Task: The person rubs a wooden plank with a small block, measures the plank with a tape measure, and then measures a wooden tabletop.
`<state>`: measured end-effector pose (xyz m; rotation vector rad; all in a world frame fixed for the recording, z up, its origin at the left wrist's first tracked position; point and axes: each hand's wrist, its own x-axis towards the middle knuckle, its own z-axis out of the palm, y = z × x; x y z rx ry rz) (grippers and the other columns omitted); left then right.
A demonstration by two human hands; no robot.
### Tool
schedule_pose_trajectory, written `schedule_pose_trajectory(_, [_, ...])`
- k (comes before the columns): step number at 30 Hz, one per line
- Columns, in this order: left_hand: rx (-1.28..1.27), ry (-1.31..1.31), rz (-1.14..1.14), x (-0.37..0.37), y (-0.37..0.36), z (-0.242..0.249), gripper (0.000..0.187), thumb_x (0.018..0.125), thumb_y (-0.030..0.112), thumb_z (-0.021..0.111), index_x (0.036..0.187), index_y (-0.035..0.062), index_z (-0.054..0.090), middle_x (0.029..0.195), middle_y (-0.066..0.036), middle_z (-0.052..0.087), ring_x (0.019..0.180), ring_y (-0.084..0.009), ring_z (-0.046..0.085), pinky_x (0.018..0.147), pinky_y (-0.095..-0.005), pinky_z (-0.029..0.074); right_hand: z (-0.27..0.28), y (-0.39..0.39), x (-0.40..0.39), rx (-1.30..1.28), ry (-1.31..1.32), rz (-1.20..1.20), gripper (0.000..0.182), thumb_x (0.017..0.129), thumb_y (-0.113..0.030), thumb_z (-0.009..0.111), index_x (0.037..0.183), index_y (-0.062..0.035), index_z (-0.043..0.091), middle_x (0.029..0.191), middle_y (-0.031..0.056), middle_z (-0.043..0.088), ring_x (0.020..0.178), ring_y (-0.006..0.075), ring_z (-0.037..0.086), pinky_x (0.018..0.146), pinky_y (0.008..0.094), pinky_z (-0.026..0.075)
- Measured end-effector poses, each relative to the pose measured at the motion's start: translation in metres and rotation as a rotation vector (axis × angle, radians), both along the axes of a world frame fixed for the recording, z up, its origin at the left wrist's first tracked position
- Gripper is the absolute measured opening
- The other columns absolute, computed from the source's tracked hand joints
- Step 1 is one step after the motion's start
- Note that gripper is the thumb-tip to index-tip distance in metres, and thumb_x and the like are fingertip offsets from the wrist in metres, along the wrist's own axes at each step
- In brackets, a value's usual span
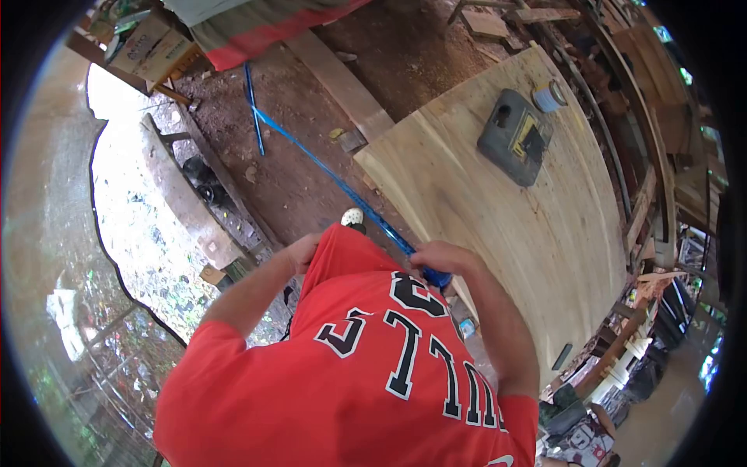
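At the front of the red shirt (350, 327), my left hand (305, 253) is closed on a bunched fold near its hem. My right hand (442, 258) is closed at the near end of a shiny blue strap (334, 177), beside the board's edge. Just under that hand shows a rounded dark blue piece (437, 277), partly hidden by the hand and shirt. From there the strap stretches away over the dirt floor and meets another blue length (255, 124) at the far end. A light-coloured clog (352, 217) shows beyond the shirt.
On my right lies a wide wooden board (443, 179), bearing a dark tool case (513, 138) and a small can (548, 96). A long plank (342, 86) lies ahead. A rough bench (191, 194) stands left; timber is piled along the far right.
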<state>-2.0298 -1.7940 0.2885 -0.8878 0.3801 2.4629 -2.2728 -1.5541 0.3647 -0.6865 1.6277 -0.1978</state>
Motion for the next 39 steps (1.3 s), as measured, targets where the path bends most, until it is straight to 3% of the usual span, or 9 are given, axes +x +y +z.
schedule_pose_trajectory(4, [0.039, 0.004, 0.166, -0.002, 0.018, -0.018, 0.046, 0.1, 0.033, 0.049, 0.129, -0.0019, 0.056, 0.13, -0.018, 0.062, 0.115, -0.0285, 0.062, 0.105, -0.0432, 0.047, 0.014, -0.03, 0.006, 0.002, -0.223, -0.161, 0.031, 0.081, -0.031, 0.062, 0.088, -0.0024, 0.072, 0.085, 0.0087, 0.07, 0.078, 0.0176, 0.062, 0.071, 0.034, 0.048])
schedule_pose_trajectory(8, [0.218, 0.098, 0.215, -0.01, 0.031, -0.012, 0.042, 0.1, 0.03, 0.05, 0.126, -0.0018, 0.058, 0.125, -0.018, 0.064, 0.112, -0.0284, 0.064, 0.102, -0.0427, 0.049, 0.001, -0.049, 0.017, 0.02, -0.225, -0.142, 0.028, 0.08, -0.028, 0.063, 0.085, -0.0017, 0.071, 0.084, 0.0081, 0.069, 0.078, 0.0167, 0.062, 0.069, 0.0332, 0.048])
schedule_pose_trajectory(13, [0.068, 0.128, 0.259, -0.033, 0.052, 0.02, 0.035, 0.101, 0.024, 0.05, 0.124, -0.0016, 0.058, 0.118, -0.017, 0.066, 0.106, -0.0257, 0.066, 0.097, -0.0405, 0.052, 0.006, -0.07, 0.028, 0.081, -0.267, -0.197, 0.029, 0.079, -0.026, 0.063, 0.084, 0.001, 0.07, 0.083, 0.0099, 0.07, 0.077, 0.0187, 0.064, 0.07, 0.0341, 0.049])
schedule_pose_trajectory(16, [-0.069, 0.102, 0.252, -0.037, 0.062, 0.011, 0.03, 0.099, 0.018, 0.049, 0.119, -0.0016, 0.06, 0.113, -0.016, 0.067, 0.101, -0.0247, 0.066, 0.092, -0.0389, 0.053, -0.005, -0.072, 0.038, 0.014, -0.206, -0.17, 0.037, 0.076, -0.034, 0.061, 0.087, -0.0001, 0.073, 0.085, 0.0132, 0.072, 0.077, 0.0249, 0.066, 0.07, 0.0375, 0.05])
schedule_pose_trajectory(22, [-0.273, 0.044, 0.239, -0.043, 0.071, 0.014, 0.027, 0.097, 0.011, 0.044, 0.111, -0.0025, 0.062, 0.102, -0.017, 0.068, 0.088, -0.0272, 0.069, 0.08, -0.0395, 0.057, 0.0, -0.073, 0.045, -0.014, 0.057, 0.11, 0.045, 0.075, -0.038, 0.059, 0.094, 0.0006, 0.073, 0.098, 0.021, 0.071, 0.092, 0.0319, 0.069, 0.078, 0.0416, 0.051])
schedule_pose_trajectory(26, [-0.147, -0.028, 0.347, -0.048, 0.075, 0.021, 0.02, 0.093, 0.003, 0.047, 0.101, -0.0037, 0.064, 0.092, -0.018, 0.069, 0.079, -0.0304, 0.069, 0.07, -0.0409, 0.059, 0.02, -0.051, 0.033, 0.036, -0.004, 0.037, 0.044, 0.074, -0.035, 0.063, 0.1, 0.0001, 0.072, 0.098, 0.0178, 0.072, 0.092, 0.0273, 0.068, 0.081, 0.0366, 0.051])
schedule_pose_trajectory(31, [-0.172, 0.001, 0.384, -0.045, 0.075, 0.011, 0.018, 0.098, 0.01, 0.05, 0.101, -0.0011, 0.063, 0.093, -0.016, 0.069, 0.079, -0.0294, 0.069, 0.071, -0.0402, 0.059, 0.057, 0.008, 0.025, 0.101, -0.121, -0.072, 0.043, 0.077, -0.03, 0.063, 0.112, -0.0037, 0.068, 0.097, 0.0103, 0.071, 0.09, 0.0189, 0.064, 0.083, 0.0315, 0.049])
schedule_pose_trajectory(34, [-0.19, 0.071, 0.359, -0.039, 0.074, -0.01, 0.018, 0.101, 0.016, 0.051, 0.107, 0.0011, 0.059, 0.098, -0.016, 0.069, 0.085, -0.0297, 0.069, 0.078, -0.0424, 0.059, 0.067, 0.056, 0.024, 0.162, -0.145, -0.134, 0.041, 0.08, -0.033, 0.06, 0.107, -0.0034, 0.068, 0.096, 0.0126, 0.071, 0.086, 0.0246, 0.067, 0.079, 0.0359, 0.052])
schedule_pose_trajectory(39, [-0.179, 0.121, 0.361, -0.034, 0.074, -0.008, 0.02, 0.102, 0.019, 0.051, 0.111, 0.0023, 0.057, 0.101, -0.015, 0.068, 0.088, -0.0288, 0.069, 0.083, -0.0423, 0.059, 0.088, 0.115, 0.029, 0.335, -0.184, -0.189, 0.036, 0.083, -0.032, 0.06, 0.105, -0.0044, 0.069, 0.092, 0.0112, 0.07, 0.082, 0.0217, 0.067, 0.075, 0.0361, 0.052])
